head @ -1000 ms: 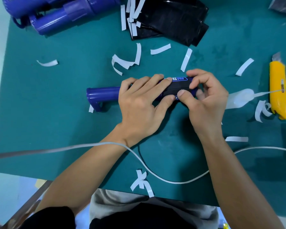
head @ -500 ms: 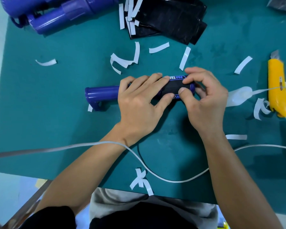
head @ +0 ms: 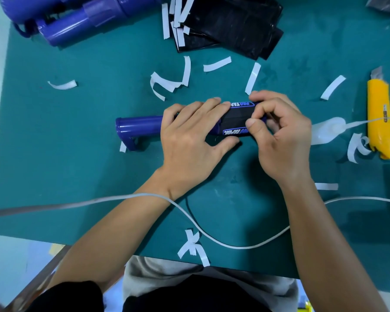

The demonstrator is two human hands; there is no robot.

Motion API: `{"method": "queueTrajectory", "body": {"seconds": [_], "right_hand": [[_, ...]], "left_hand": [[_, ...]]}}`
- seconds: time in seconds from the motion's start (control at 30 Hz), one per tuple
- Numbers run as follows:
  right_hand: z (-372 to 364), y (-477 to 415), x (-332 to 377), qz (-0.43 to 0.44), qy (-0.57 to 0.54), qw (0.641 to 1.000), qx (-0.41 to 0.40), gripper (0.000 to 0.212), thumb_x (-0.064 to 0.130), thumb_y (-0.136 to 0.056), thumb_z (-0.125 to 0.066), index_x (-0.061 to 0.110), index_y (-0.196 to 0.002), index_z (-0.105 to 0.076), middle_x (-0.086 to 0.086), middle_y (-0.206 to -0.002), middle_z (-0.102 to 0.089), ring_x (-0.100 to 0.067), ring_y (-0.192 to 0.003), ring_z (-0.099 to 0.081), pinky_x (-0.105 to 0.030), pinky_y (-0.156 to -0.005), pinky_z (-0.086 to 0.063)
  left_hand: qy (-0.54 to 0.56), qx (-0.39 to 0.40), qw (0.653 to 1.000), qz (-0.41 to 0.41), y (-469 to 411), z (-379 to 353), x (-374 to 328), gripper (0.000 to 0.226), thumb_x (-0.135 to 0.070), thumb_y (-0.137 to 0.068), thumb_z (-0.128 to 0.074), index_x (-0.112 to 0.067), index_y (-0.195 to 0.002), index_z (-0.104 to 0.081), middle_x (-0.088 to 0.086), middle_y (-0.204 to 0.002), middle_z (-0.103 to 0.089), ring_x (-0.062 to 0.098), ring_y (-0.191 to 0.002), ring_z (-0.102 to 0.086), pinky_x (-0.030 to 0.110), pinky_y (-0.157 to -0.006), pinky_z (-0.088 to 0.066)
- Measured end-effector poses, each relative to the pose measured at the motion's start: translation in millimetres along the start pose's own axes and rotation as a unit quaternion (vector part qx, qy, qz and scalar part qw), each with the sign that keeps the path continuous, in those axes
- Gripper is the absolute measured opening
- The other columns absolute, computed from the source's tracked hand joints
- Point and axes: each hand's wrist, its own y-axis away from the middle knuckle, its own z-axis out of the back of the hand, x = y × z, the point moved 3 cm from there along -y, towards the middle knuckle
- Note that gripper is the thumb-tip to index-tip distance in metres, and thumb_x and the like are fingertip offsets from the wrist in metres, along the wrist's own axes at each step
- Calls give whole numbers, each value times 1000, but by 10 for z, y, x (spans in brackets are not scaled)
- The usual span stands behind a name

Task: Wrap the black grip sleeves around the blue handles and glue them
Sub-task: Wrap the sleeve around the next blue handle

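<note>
Two hands worked on one blue handle [head: 140, 127] that lay near the middle of the tabletop [head: 54, 176]. The left hand [head: 189, 143] pressed its nearly straight fingers flat on the black grip sleeve [head: 236, 119] wrapped around the handle, and the right hand [head: 282, 140] pinched the right end of the sleeve with curled fingers.
</note>
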Motion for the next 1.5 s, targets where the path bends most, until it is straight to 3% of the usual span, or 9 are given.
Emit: {"method": "queueTrajectory", "body": {"seconds": [0.17, 0.7, 0.93, 1.23, 1.4, 1.5], "right_hand": [[-5, -1, 3, -2, -6, 1000, -3, 25, 3, -89, -65, 27, -84, -62, 12, -122, -66, -14, -112, -66, -39, -85, -53], [32, -29, 38, 26, -14, 1000, 9, 23, -11, -88, -62, 11, -83, -58, -8, -125, -64, -9, -121, -62, -20, -92, -48], [43, -40, 55, 28, -24, 999, 9, 26, -15, -89, -61, 10, -85, -58, -8, -126, -63, -6, -122, -62, -14, -92, -47], [-5, -28, 39, 15, -34, 999, -10, 27, -9, -89, -63, 17, -84, -58, -7, -121, -64, -11, -120, -62, -26, -91, -52], [-21, -4, 55, 32, 7, 999, -34, 24, -6, -88, -64, 17, -85, -58, 1, -115, -64, -2, -111, -61, -21, -87, -48], [-39, 9, 46, 29, 8, 999, -41, 23, -4, -89, -64, 18, -85, -58, 6, -114, -63, -6, -111, -62, -34, -83, -52]], "left_hand": [[-6, -10, 1000, -19, -9, -31, 51, 47, -44, -81, -88, -15, -117, -79, -2, -123, -76, 18, -104, -70, 34, -99, -39], [-11, -5, 1000, -21, -51, -25, 60, 48, -48, -81, -87, -16, -116, -79, -4, -121, -76, 19, -103, -72, 36, -96, -40], [-16, 11, 999, -26, -82, -45, 111, 53, -44, -74, -89, -17, -118, -78, -6, -122, -76, 18, -103, -71, 34, -96, -38], [-11, 2, 1000, -21, -80, -34, 94, 47, -41, -77, -88, -17, -116, -79, -6, -120, -76, 17, -102, -71, 34, -96, -39], [-2, -7, 1000, -2, -70, -14, 21, 49, -54, -79, -85, -17, -112, -81, -6, -117, -77, 17, -99, -72, 36, -97, -39], [7, -19, 1000, 4, -70, -10, -4, 44, -52, -83, -85, -16, -108, -82, -5, -114, -78, 19, -96, -73, 38, -95, -40]]}}
